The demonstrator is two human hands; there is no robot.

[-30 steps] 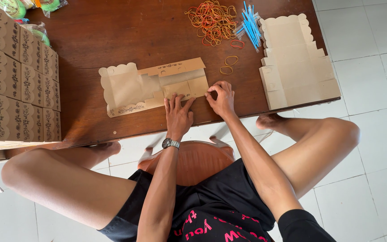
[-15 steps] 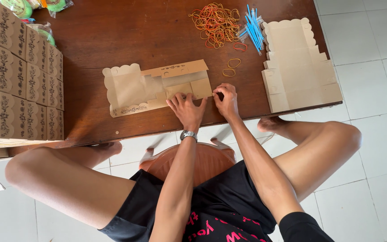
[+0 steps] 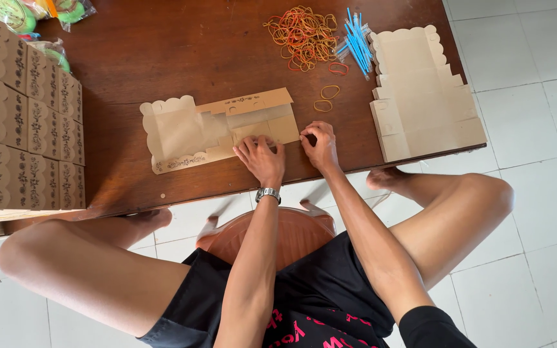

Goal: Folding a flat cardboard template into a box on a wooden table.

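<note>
A flat brown cardboard box blank (image 3: 214,129) with a scalloped left edge lies in the middle of the dark wooden table (image 3: 175,51). My left hand (image 3: 260,158) rests palm down on the blank's near right flap, fingers spread, a watch on the wrist. My right hand (image 3: 317,147) touches the blank's right end with curled fingers at the near corner. Neither hand lifts the blank off the table.
A stack of flat scalloped blanks (image 3: 420,90) lies at the table's right. Rubber bands (image 3: 301,35) and blue straws (image 3: 354,32) are at the far side. Folded patterned boxes (image 3: 20,122) are stacked on the left. Wrapped green items (image 3: 14,13) sit far left. Tiled floor surrounds.
The view has shifted slightly. Both hands have slid a little along the blank's near right edge, the left hand flattening on the flap.
</note>
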